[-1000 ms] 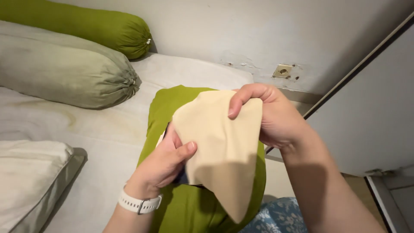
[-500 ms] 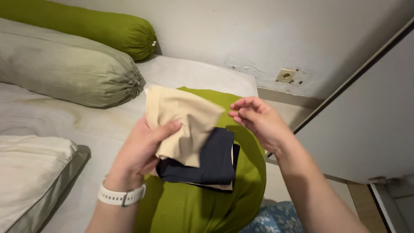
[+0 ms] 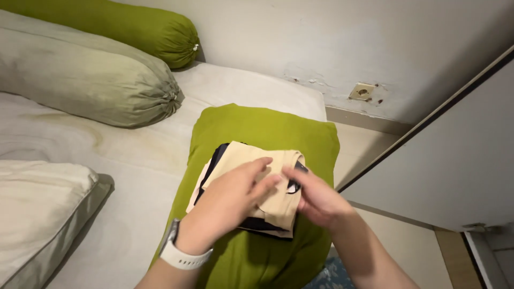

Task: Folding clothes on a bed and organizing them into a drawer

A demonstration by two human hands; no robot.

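Observation:
A folded beige cloth lies on top of a small stack with a dark navy cloth under it, all resting on a bright green pillow. My left hand, with a white watch on the wrist, lies flat on the beige cloth with fingers spread. My right hand touches the right edge of the same cloth, fingertips meeting those of the left. Neither hand grips anything.
A grey-green bolster and a bright green bolster lie at the back left on the white mattress. A pale pillow sits at the left. A white cabinet door stands at the right.
The beige cloth was held up in both hands, then in the left hand alone; now it lies folded on the stack and both hands rest on it.

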